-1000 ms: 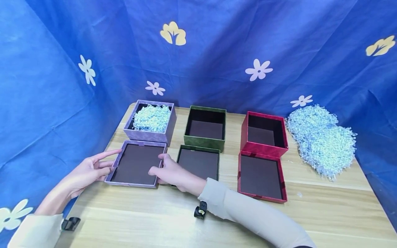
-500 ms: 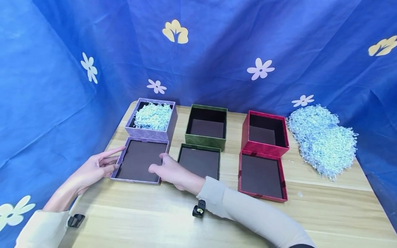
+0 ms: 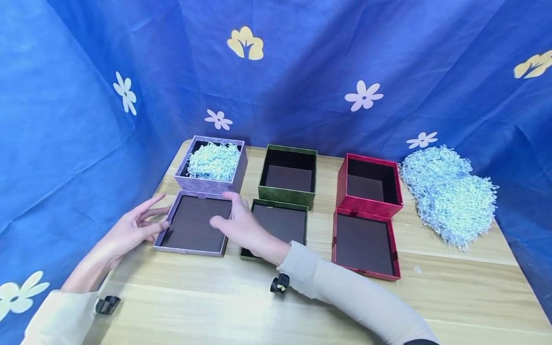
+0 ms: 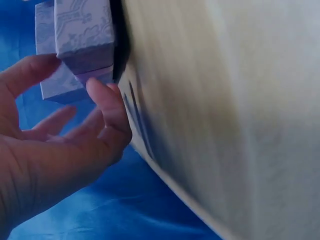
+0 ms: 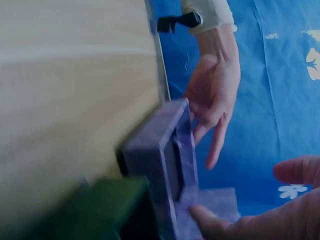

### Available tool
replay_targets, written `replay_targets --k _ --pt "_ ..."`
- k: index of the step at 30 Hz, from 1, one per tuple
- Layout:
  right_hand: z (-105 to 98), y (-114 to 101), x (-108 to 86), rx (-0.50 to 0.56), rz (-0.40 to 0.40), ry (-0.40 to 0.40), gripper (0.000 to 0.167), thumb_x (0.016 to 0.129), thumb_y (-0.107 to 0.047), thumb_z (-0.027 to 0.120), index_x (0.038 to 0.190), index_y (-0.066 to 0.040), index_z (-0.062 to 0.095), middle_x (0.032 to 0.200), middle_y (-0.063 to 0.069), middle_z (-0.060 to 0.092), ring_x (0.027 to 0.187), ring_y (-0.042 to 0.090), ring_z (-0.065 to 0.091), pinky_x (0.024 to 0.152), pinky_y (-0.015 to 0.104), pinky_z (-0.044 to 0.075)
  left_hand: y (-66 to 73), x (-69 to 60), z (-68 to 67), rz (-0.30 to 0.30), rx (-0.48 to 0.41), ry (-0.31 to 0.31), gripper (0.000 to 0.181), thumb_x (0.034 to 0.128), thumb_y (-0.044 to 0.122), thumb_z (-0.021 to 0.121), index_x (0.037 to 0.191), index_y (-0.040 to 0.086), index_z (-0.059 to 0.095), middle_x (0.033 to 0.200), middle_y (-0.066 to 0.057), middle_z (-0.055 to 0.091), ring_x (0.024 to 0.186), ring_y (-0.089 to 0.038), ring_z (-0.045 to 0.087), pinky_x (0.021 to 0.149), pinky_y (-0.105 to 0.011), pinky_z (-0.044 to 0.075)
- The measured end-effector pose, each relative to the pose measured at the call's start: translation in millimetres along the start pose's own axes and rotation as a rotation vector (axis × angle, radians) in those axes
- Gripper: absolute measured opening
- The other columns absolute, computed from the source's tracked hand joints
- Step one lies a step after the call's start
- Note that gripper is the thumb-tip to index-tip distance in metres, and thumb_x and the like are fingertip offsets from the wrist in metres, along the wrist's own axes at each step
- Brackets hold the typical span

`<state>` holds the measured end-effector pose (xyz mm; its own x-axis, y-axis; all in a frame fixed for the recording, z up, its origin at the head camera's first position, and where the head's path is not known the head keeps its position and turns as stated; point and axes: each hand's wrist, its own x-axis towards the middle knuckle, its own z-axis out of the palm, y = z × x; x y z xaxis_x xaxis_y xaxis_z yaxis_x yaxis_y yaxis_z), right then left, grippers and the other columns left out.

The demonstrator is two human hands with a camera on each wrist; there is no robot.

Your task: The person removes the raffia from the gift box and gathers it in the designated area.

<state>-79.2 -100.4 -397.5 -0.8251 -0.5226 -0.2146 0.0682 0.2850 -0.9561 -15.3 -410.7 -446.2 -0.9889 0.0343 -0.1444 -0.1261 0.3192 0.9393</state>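
A purple box lid (image 3: 200, 223) lies inside up, directly in front of the purple box (image 3: 207, 186), which holds pale blue shredded paper (image 3: 214, 162). My left hand (image 3: 129, 232) is at the lid's left edge, fingers spread and loosely bent, fingertips at the rim; whether they touch is hard to tell. Over the lid's right edge is my right hand (image 3: 247, 230), thumb and index finger apart, with nothing between them. The left wrist view shows my left fingers beside the patterned lid (image 4: 85, 30). In the right wrist view the lid (image 5: 150, 137) stands near my right thumb.
A green box (image 3: 286, 194) and its lid (image 3: 282, 223) are in the middle, the lid partly hidden by my right forearm. Farther right are a red box (image 3: 366, 206) and red lid (image 3: 364, 244). Two clumps of shredded paper (image 3: 457, 206) lie at the table's right.
The purple lid has shifted slightly right and back, closer to the purple box. My right hand has come away from the lid's right rim, and my left fingers have loosened.
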Motion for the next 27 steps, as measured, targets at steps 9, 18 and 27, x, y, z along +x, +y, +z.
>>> replay_targets --k 9,18,27 --pt "-28.8 -38.0 25.7 0.207 -0.101 -0.008 0.088 0.095 -0.02 0.085 0.168 -0.018 0.036 0.173 0.015 0.022 0.153 0.042 0.04 0.093 0.045 0.062 27.9 21.0 -5.9 0.041 0.135 0.095 0.089 0.109 0.018 0.071 0.177 0.017 0.013 0.168 -0.029 0.033 0.13 -0.02 0.05 0.09 -0.012 0.046" --pt "-34.9 -64.7 67.1 -0.026 -0.106 0.113 0.086 0.096 -0.027 0.085 0.167 -0.018 0.036 0.165 0.015 0.036 0.122 0.028 0.061 0.095 0.041 0.06 47.8 60.2 -6.8 0.068 0.111 0.048 0.097 0.1052 0.017 0.076 0.178 0.026 0.012 0.177 -0.019 0.022 0.154 -0.047 0.03 0.106 -0.025 0.043" --pt "-23.6 -79.8 103.6 -0.234 0.031 0.093 0.09 0.096 -0.032 0.083 0.169 -0.014 0.033 0.165 0.008 0.043 0.126 0.022 0.056 0.098 0.038 0.056 43.1 101.5 -14.2 0.001 0.033 -0.029 0.107 0.1036 0.018 0.077 0.178 0.027 0.001 0.179 -0.021 0.01 0.16 -0.048 0.019 0.123 -0.069 0.025"
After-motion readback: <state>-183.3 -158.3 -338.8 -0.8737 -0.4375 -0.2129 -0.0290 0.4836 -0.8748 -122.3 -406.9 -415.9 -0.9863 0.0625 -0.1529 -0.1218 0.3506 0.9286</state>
